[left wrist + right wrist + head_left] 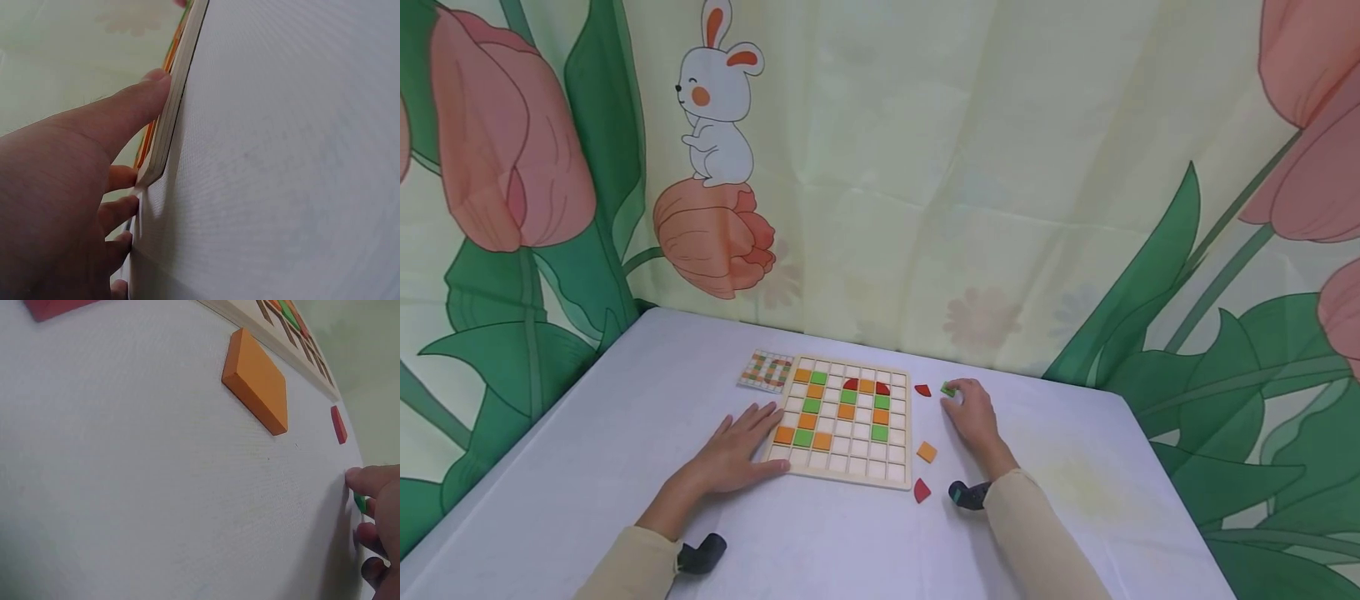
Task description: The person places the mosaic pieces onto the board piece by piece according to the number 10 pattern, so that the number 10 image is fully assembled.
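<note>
A wooden grid board (857, 467) lies on the table, with orange, green and red tiles in some of its cells. My left hand (737, 450) lies at the board's left side with fingers spread. Its thumb (140, 103) touches the front edge near the corner. To the right of the board, my right hand (976, 421) pinches a small green tile (948, 388) between thumb and curled fingers. In the right wrist view only part of that green tile (360, 502) shows behind the thumb.
A small pattern card (766, 371) sits at the board's upper left. Loose pieces lie to the right of the board: a red quarter-round tile (922, 390), an orange square tile (927, 452) and another red quarter-round tile (922, 490). A printed curtain (925, 208) hangs behind the table.
</note>
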`<state>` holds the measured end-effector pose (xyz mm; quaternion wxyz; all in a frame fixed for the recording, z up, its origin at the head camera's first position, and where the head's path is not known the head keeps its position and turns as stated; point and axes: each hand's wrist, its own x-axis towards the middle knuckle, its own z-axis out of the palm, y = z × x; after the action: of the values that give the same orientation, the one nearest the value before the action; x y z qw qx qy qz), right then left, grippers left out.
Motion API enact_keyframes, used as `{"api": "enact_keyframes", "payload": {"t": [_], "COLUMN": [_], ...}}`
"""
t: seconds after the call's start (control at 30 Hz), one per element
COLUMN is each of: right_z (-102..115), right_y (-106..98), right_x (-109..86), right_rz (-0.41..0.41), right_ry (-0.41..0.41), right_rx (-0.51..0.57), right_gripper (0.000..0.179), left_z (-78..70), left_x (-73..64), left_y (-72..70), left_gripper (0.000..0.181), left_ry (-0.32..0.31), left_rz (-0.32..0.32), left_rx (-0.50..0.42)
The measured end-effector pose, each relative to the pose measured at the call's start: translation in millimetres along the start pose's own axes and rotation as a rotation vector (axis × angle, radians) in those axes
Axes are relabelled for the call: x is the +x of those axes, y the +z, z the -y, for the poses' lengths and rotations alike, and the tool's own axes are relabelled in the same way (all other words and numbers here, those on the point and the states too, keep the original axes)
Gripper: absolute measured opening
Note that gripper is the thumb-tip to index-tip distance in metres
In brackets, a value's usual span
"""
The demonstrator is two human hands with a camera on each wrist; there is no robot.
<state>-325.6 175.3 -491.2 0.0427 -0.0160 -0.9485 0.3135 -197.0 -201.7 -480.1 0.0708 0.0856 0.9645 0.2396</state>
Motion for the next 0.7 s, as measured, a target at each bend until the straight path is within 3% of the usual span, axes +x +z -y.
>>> {"api": "enact_keyframes", "payload": {"t": [0.7], "right_z": [8.6], "right_y": [2.7], "right_x": [-5.3], "right_rz": [-0.027], "right_ry": [0.053], "right_rx": [0.059], "right_gripper": [0.020], "left_z": [-2.6], "left_x": [-1.7], "left_y": [-0.9], "left_gripper": [0.091], "left_ry": [0.007], "left_rz": [-0.008], "left_rx": [-0.005]}}
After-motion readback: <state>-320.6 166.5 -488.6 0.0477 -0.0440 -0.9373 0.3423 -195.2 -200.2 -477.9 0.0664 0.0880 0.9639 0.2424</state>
